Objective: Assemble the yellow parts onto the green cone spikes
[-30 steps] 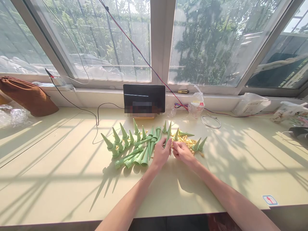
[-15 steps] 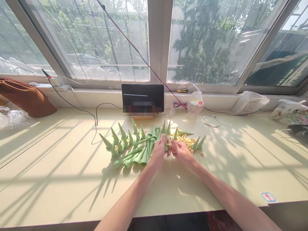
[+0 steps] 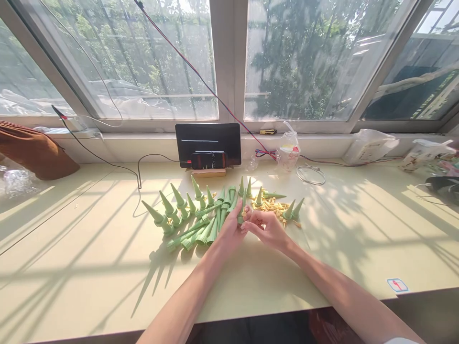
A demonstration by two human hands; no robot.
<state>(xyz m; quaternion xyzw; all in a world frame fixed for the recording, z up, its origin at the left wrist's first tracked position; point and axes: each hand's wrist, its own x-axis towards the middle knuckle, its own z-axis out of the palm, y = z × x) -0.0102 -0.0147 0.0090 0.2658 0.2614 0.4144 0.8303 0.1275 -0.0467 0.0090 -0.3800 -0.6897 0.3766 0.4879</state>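
My left hand point(image 3: 232, 227) is closed around a green plastic cone-shaped spike point(image 3: 244, 199), tip up. A small yellow peg point(image 3: 244, 213) sits at the spike's side, above its collar. My right hand point(image 3: 267, 229) is just to the right, fingers bent and thumb reaching the spike's lower end; whatever is between those fingers is hidden. Left of my hands lie several loose green cones point(image 3: 193, 234) in a heap. Farther left several green spikes point(image 3: 178, 197) stand on their collars, points up. Right of my hands spreads a pile of yellow pegs point(image 3: 274, 207) with more green spikes point(image 3: 298, 209) around it.
A black tablet point(image 3: 208, 138) leans on a stand at the back, a phone point(image 3: 210, 161) before it. Behind lie a plastic bag with a cup point(image 3: 288, 152), a coiled grey cable point(image 3: 310, 175) and white plastic bags point(image 3: 371, 145). A brown bag point(image 3: 36, 149) rests far left.
The yellow peg that my right fingers held out sideways now sits against the spike. My right thumb has moved down to the spike's lower end. The whole view has shifted slightly.
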